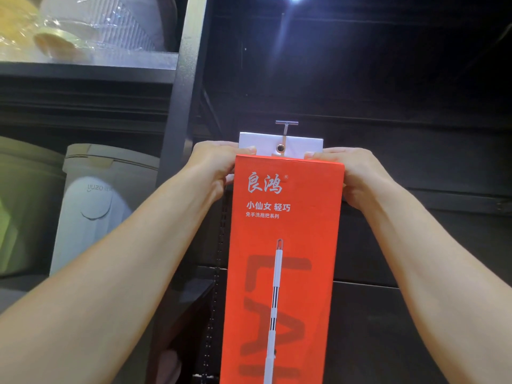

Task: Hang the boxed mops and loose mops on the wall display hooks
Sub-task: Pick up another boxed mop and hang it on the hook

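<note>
A tall orange boxed mop with white lettering and a mop picture stands upright against the dark wall panel. Its white top flap has a round eyelet, and a metal display hook passes through that eyelet. My left hand grips the box's top left corner. My right hand grips the top right corner. Both thumbs press on the box's upper edge.
A black shelf upright stands left of the box. White and pale green plastic bins sit on the lower left shelf, wrapped plastic ware on the shelf above. A second hook shines near the top. The dark slat wall extends right.
</note>
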